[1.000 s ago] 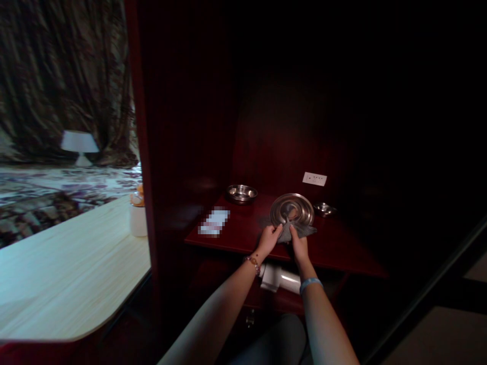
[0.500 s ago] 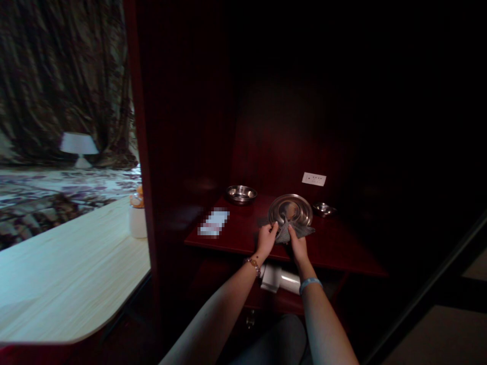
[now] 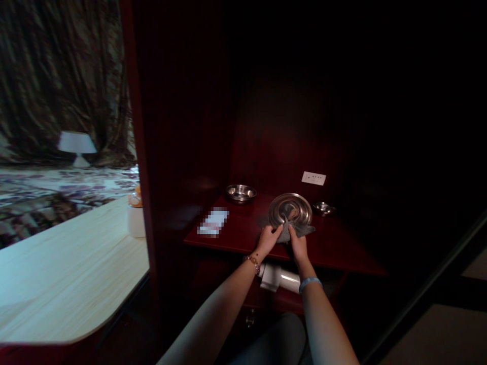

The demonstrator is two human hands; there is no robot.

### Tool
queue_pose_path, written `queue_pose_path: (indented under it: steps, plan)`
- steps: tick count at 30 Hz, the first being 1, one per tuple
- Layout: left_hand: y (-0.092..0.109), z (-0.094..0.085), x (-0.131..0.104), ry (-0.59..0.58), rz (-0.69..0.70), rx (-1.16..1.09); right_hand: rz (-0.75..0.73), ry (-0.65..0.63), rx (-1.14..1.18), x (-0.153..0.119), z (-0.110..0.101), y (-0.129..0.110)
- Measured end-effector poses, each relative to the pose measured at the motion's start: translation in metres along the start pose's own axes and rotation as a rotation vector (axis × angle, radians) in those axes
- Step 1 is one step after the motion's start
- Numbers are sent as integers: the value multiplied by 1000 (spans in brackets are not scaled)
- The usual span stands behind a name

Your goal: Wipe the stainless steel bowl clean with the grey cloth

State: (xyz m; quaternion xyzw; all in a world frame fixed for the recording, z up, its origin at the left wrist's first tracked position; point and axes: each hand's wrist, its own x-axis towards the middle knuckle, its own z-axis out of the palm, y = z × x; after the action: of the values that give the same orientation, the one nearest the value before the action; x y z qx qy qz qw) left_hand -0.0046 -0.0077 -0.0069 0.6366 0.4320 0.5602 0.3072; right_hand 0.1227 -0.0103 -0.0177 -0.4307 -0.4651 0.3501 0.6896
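Note:
A round stainless steel plate (image 3: 300, 204) is tilted up toward me at the front of the dark red desk. My left hand (image 3: 269, 238) is closed on its lower left rim, thumb on top beside the cloth. A grey cloth (image 3: 302, 229) lies bunched over the plate's lower edge. My right hand (image 3: 299, 244) pinches that cloth against the rim, thumb uppermost. The fingers under the plate are hidden. A steel bowl (image 3: 241, 192) stands behind to the left, and a smaller steel bowl (image 3: 324, 208) sits just right of the plate.
A blurred-out white item (image 3: 213, 222) lies on the desk (image 3: 243, 230) at left. White rolls (image 3: 287, 280) rest on the shelf below. A socket (image 3: 314, 178) is on the back wall. Beyond the left panel (image 3: 142, 177) stand a pale table (image 3: 76, 274) with a white jar (image 3: 136, 222).
My left hand's thumb has shifted slightly right and down along the rim, to the cloth's edge. The right hand, cloth and plate look almost unmoved.

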Motion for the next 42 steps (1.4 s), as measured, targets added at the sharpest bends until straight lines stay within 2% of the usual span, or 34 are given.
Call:
queue_pose_path:
  steps: [13, 20, 26, 33, 42]
  plan:
    - [-5, 3, 1, 52, 7, -47, -18, -16, 54, -2, 2, -5]
    - [1, -1, -1, 178, -5, 6, -25, -29, 23, -2, 2, -1]
    - [4, -3, -4, 239, 15, 35, -25, -37, 17, 0, 3, -1]
    - [5, -5, -5, 210, 45, 43, -30, -14, 13, 1, 1, 0]
    - [6, -2, -3, 132, -30, -5, -32, -9, 26, -1, 1, -2]
